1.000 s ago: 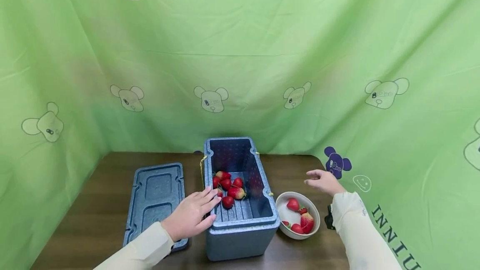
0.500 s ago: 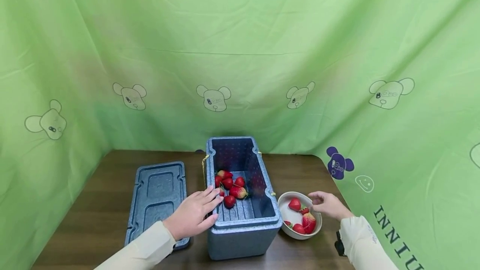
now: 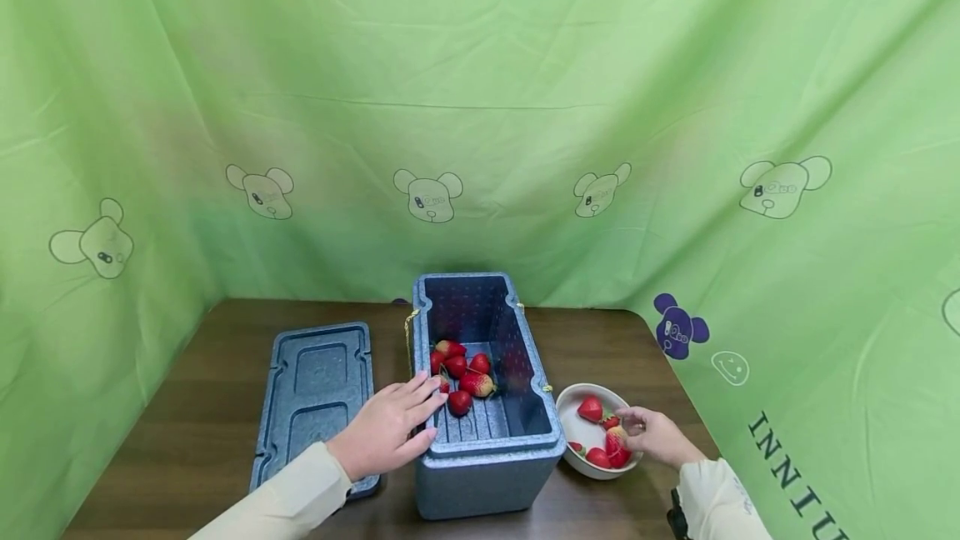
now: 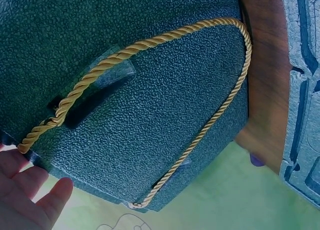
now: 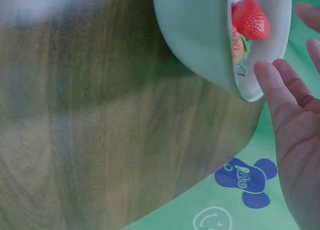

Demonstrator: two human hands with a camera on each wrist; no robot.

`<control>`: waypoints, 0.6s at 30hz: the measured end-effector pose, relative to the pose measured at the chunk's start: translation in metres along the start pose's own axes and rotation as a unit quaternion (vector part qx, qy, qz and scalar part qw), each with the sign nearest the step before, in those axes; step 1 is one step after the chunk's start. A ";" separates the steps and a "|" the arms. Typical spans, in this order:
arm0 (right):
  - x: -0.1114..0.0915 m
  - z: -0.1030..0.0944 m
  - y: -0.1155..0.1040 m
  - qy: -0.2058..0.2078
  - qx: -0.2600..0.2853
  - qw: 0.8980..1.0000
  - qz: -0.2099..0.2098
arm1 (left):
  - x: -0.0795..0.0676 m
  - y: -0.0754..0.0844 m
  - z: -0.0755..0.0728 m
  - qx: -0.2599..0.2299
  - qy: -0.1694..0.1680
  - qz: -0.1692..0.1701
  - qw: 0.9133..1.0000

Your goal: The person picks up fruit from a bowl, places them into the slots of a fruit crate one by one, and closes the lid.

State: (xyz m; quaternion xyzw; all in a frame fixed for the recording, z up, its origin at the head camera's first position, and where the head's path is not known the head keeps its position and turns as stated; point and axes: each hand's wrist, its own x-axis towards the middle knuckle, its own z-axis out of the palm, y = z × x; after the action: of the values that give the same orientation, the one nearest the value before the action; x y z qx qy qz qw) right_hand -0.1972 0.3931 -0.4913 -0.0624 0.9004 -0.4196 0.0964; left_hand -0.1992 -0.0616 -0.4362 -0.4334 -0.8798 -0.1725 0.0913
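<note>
Your left grip [image 3: 390, 429] rests spread at the box's [image 3: 483, 486] eight o'clock; your right grip [image 3: 658, 435] hangs spread by the bowl's [image 3: 588, 432] four-o'clock strawberry [image 3: 617, 448].

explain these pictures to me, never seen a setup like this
There's no robot, just a person working bare-handed. The wide picture is taken from the head, the other two from the left and right wrists. On the table are an open blue box with red fruit inside, a matching lid lying beside it, and a pale bowl of strawberries. The left hand rests on the box's rim. The right hand is at the bowl's edge; neither seems to hold any fruit.
</note>
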 end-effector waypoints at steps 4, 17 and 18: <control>-0.001 0.005 0.004 -0.002 0.012 1.000 0.007 | 0.000 0.000 0.000 -0.004 -0.007 -0.006 1.000; 0.006 0.021 0.005 0.015 0.031 0.999 0.033 | 0.000 -0.001 0.001 0.004 -0.003 -0.004 1.000; 0.006 0.023 0.005 0.018 0.026 0.999 0.036 | 0.000 -0.001 0.001 0.003 -0.002 -0.004 1.000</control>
State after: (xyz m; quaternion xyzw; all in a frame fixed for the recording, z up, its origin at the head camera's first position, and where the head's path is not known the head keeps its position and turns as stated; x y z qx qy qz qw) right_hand -0.1984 0.3783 -0.5103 -0.0198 0.8924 -0.4403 0.0968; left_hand -0.1997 -0.0617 -0.4376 -0.4299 -0.8823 -0.1692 0.0903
